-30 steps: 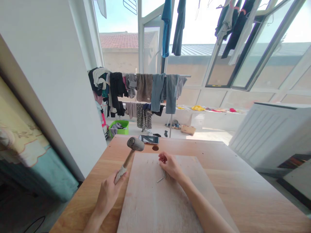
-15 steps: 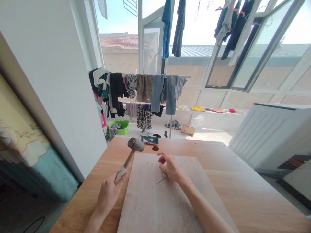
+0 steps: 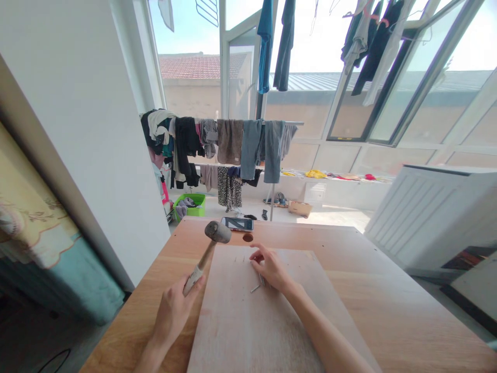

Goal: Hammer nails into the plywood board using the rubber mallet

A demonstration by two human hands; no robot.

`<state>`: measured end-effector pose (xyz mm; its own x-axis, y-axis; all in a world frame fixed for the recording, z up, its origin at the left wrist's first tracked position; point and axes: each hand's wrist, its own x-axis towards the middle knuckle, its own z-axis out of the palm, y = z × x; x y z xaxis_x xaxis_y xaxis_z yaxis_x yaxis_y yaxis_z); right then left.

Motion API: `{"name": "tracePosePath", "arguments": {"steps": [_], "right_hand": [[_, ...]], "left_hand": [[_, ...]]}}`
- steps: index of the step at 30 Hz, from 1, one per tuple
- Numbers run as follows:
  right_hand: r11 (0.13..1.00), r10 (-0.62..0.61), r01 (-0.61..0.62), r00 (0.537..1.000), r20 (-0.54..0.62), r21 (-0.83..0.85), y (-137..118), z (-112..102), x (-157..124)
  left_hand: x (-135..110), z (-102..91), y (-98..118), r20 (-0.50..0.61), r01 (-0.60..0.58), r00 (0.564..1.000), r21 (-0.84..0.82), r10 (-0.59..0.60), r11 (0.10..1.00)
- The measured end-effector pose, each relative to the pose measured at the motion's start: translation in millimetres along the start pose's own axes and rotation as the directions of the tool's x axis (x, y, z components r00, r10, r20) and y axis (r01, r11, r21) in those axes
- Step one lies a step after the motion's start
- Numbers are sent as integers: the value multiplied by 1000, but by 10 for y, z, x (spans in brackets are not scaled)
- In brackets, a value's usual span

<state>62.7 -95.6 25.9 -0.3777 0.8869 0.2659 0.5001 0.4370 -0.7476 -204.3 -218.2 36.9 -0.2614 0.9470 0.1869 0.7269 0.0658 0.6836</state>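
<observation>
Currently, the left hand [image 3: 176, 303] is closing firmly around the pale grip of the mallet [image 3: 205, 254], holding it raised by the far left corner of the board [image 3: 248, 326], which is lying on the wooden surface [image 3: 388, 290]. The handle's long axis is running from the hand at the near left up toward the far right, and the grey head is hanging to the left of, and a little farther than, the small standing nails [image 3: 244, 258] in the board's far part. Those nails are rising more or less upright in a short row going left to right, so the mallet head is pointing past their left end while the right hand [image 3: 272, 267] is sitting just beyond their right end, much the nearer of the two. Its thumb and forefinger are bending toward each other beside the row; whether they are pinching a nail, I cannot tell. Under and just near that palm, loose nails [image 3: 255, 288] are lying on the board, one slanting from near left to far right. Compared with the earlier frames, the right hand's fingers are reaching slightly farther left and looking less curled, whereas the mallet and the loose nails are staying practically where they were.
</observation>
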Motion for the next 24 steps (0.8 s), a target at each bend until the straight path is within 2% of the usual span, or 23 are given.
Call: {"name": "tracePosePath", "arguments": {"steps": [6, 24], "right_hand": [[991, 24, -23, 1000, -7, 135, 40, 16, 0], [993, 30, -23, 998, -54, 119, 101, 67, 22]], "left_hand": [[-4, 6, -12, -17, -16, 1000, 8, 16, 1000], [-7, 46, -24, -8, -50, 999, 30, 50, 998]]}}
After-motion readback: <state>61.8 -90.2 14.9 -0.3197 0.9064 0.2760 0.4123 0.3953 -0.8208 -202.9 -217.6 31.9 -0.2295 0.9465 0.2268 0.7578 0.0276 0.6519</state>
